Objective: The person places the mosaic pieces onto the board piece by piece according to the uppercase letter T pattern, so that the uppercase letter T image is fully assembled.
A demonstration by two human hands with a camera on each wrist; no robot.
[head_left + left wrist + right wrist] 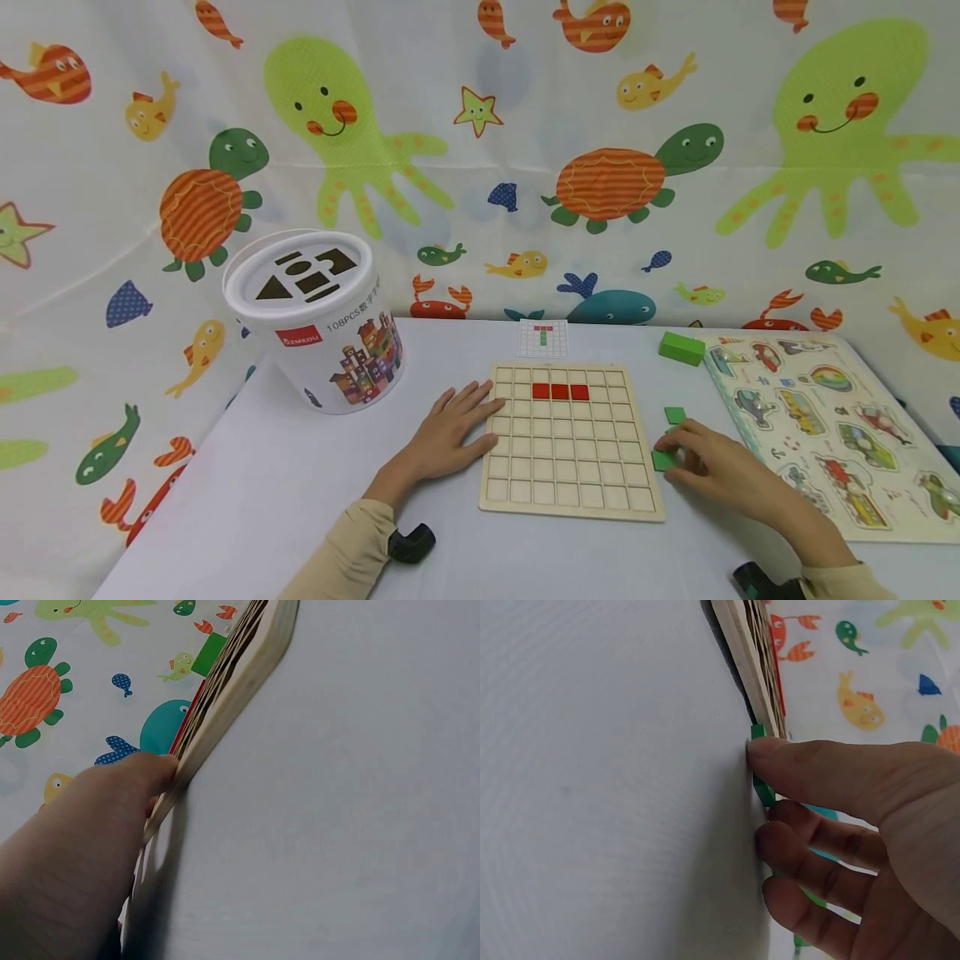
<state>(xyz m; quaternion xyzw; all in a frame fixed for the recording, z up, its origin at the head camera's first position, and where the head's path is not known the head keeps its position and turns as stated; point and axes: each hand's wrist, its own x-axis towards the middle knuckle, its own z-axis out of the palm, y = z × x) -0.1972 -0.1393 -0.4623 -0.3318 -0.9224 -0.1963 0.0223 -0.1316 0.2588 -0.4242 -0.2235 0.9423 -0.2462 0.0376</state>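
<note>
A wooden grid board (562, 492) lies flat on the white table, with three red square tiles (559, 392) side by side in one of its upper rows. Against the board's left edge rests my left hand (446, 437), fingers extended and thumb at the rim. To the right of the board, my right hand (720, 467) pinches a green square tile (663, 461), and the thumb lies on this tile (758, 731) in the right wrist view. Another green tile (675, 414) lies just beyond the fingers. Farther back is a green block or stack of tiles (682, 348).
Behind the board lies a small grid card (543, 339) with red and green squares. A white lidded bucket (322, 350) with shaped slots stands at the left. A picture puzzle board (825, 442) occupies the right side. A sea-animal printed curtain (480, 175) hangs behind the table.
</note>
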